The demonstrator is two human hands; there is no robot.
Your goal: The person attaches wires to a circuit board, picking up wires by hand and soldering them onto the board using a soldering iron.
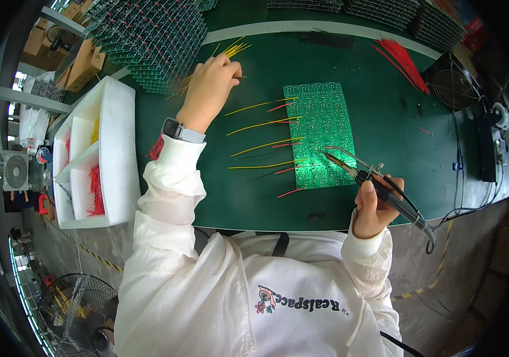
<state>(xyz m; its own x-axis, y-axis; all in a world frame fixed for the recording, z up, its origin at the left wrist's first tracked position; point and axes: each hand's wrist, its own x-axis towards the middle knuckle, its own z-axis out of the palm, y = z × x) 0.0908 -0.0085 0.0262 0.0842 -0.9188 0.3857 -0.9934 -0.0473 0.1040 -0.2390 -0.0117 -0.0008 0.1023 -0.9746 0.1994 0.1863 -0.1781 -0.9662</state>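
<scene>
My left hand (210, 86) reaches to the far left of the bench, its fingers curled in a pinch over loose yellow wires (235, 50). A wire end pokes out past the fingertips. My right hand (377, 209) grips a black soldering iron (409, 213) with a thin feed tube clamped along it. The iron's tip points at the middle of a green circuit board panel (327, 113), close above it or touching; I cannot tell which. Yellow wires (260, 141) and short red wires (288, 192) stick out from the panel's left edge, along with darker, thinner ones.
Stacked circuit boards (147, 38) rise at the back left. A white foam tray (120, 149) with red and yellow wires stands at the left edge. Red wires (402, 62) lie at the back right by a black fan (452, 86). Cables (459, 160) run along the right side.
</scene>
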